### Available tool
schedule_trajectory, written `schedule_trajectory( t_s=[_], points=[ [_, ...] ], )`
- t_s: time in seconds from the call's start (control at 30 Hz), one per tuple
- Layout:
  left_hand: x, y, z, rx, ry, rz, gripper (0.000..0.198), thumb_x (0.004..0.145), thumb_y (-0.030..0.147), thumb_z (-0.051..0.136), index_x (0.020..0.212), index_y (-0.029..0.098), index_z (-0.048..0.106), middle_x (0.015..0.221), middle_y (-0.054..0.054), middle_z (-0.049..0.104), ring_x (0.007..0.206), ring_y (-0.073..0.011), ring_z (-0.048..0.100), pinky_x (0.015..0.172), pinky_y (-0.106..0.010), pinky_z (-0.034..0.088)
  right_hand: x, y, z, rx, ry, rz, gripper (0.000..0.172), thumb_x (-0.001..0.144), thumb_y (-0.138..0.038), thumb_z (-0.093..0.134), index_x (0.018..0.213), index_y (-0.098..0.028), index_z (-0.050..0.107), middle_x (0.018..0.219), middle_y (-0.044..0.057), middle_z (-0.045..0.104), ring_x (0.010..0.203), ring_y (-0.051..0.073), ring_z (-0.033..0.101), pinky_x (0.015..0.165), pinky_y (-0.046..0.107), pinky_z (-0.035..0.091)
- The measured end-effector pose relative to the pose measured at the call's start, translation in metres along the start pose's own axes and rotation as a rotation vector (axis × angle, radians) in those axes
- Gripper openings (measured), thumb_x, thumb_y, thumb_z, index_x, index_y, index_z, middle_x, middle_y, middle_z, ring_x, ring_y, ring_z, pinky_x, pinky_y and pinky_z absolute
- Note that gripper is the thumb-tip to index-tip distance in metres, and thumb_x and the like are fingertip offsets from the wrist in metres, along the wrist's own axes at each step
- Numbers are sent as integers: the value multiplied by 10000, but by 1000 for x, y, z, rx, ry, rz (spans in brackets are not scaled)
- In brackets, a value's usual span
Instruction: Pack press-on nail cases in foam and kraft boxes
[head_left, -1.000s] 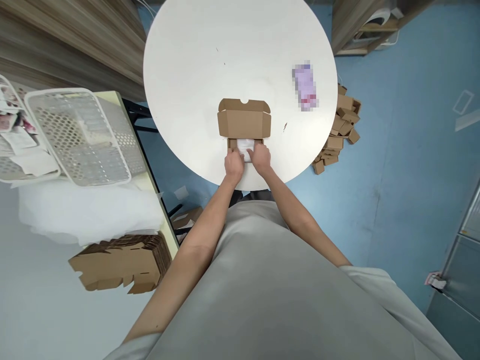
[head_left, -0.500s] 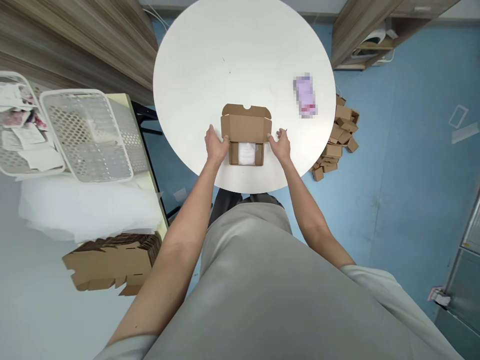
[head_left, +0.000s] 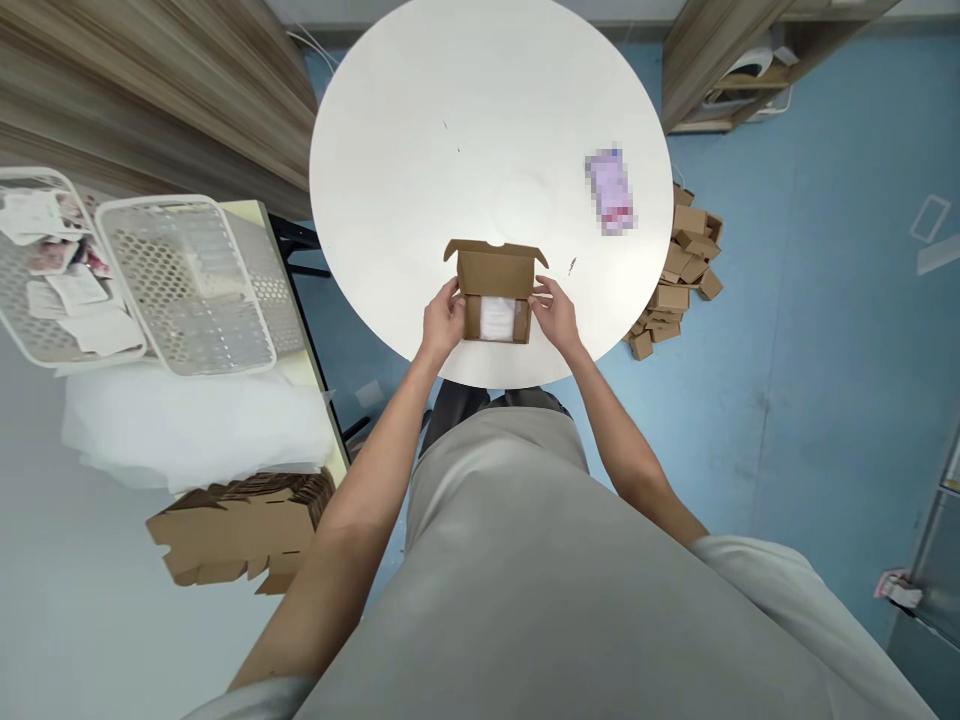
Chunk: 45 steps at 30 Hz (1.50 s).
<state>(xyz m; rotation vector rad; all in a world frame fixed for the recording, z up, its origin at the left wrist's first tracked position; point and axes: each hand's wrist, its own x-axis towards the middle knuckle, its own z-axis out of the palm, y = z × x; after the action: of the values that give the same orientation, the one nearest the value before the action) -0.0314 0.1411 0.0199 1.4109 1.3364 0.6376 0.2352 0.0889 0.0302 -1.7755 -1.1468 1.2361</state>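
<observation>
A small brown cardboard box (head_left: 495, 272) stands near the front edge of the round white table (head_left: 390, 180), its lid raised at the back and the lid's end flaps bent out. Inside lies a white wrapped packet (head_left: 497, 319). My left hand (head_left: 444, 318) grips the box's left side, thumb by the wall and fingers at the lid's side flap. On the opposite side, my right hand (head_left: 555, 312) holds the right wall and flap in the same way. Some fingertips are hidden behind the cardboard.
A blurred purple item (head_left: 611, 190) lies on the table at right. Small boxes (head_left: 679, 270) are heaped on the floor beyond. At left, a side table carries white baskets (head_left: 184, 285), white wrapping sheets (head_left: 195, 425) and flattened cardboard boxes (head_left: 240, 535).
The lid has tilted up from lying back, and its side flaps have folded inward. Both hands have come closer to the box and moved slightly toward me.
</observation>
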Motion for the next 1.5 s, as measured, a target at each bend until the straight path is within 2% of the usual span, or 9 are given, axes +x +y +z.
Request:
schedule_trajectory(
  t_s=[0.3, 0.43, 0.63, 0.77, 0.93, 1.03, 1.17, 1.37, 1.5],
  points=[
    [-49, -10, 11, 6, -38, -87, 693, 1076, 565, 622, 1664, 208, 531, 1585, -186, 663, 1348, -335, 735, 1197, -490, 554, -42, 15, -14, 2, -82, 61, 732, 1035, -594, 652, 1682, -278, 524, 1109, 65, 739, 1097, 269, 760, 1067, 495, 663],
    [-57, -6, 10, 60, -42, -119, 622, 1086, 546, 596, 1611, 213, 595, 1512, -158, 724, 1345, -334, 730, 1193, -488, 550, -46, 18, -19, -24, -139, 57, 715, 997, -638, 704, 1598, -266, 596, 995, 46, 754, 1036, 282, 758, 1064, 511, 642],
    [-60, -4, 2, 51, -53, -152, 508, 1087, 532, 534, 1410, 189, 725, 1405, -156, 773, 1342, -328, 708, 1181, -476, 550, -51, 15, -21, -91, -141, -13, 502, 998, -461, 667, 1456, -272, 589, 1098, 65, 734, 1086, 280, 737, 948, 443, 648],
    [-67, -12, 1, -25, -76, -246, 466, 1049, 508, 534, 1292, 198, 783, 1386, -139, 784, 1304, -316, 713, 1130, -477, 589, -63, 16, -22, -297, -137, -111, 424, 969, -282, 560, 1390, -256, 594, 1224, 101, 707, 1070, 280, 698, 886, 417, 616],
    [-87, -22, 9, -162, -93, -354, 483, 967, 461, 597, 1320, 198, 796, 1451, -131, 771, 1388, -340, 690, 1206, -521, 547, -79, 22, -27, -517, -217, -118, 639, 923, -179, 563, 1558, -249, 529, 1411, 146, 662, 1170, 326, 702, 849, 413, 606],
    [-98, -20, 11, -277, -119, -425, 558, 934, 428, 580, 1413, 204, 759, 1552, -123, 718, 1435, -329, 672, 1199, -512, 558, -88, 20, -33, -557, -297, -80, 814, 954, -286, 674, 1717, -298, 392, 1550, 151, 607, 1210, 355, 705, 864, 440, 631],
    [-107, -8, 12, -385, -123, -497, 607, 1020, 519, 455, 1438, 194, 750, 1605, -131, 677, 1445, -334, 672, 1176, -509, 575, -102, 14, -40, -536, -377, -52, 999, 976, -476, 746, 1809, -342, 211, 1682, 153, 521, 1298, 390, 685, 941, 496, 652],
    [-110, -3, 27, -108, -65, -429, 565, 968, 602, 710, 1339, 183, 790, 1437, -148, 778, 1251, -335, 749, 1132, -486, 584, -112, 20, -32, -598, -421, -35, 926, 1052, -454, 627, 1827, -267, 156, 1733, 223, 423, 1344, 436, 677, 976, 563, 654],
    [-115, -9, 34, -12, -34, -486, 546, 1001, 555, 690, 1389, 178, 763, 1374, -160, 795, 1192, -325, 766, 1085, -479, 600, -119, 24, -30, -599, -418, 9, 1142, 939, -573, 808, 1820, -229, 168, 1689, 245, 465, 1406, 458, 637, 1024, 566, 646]
  ],
)
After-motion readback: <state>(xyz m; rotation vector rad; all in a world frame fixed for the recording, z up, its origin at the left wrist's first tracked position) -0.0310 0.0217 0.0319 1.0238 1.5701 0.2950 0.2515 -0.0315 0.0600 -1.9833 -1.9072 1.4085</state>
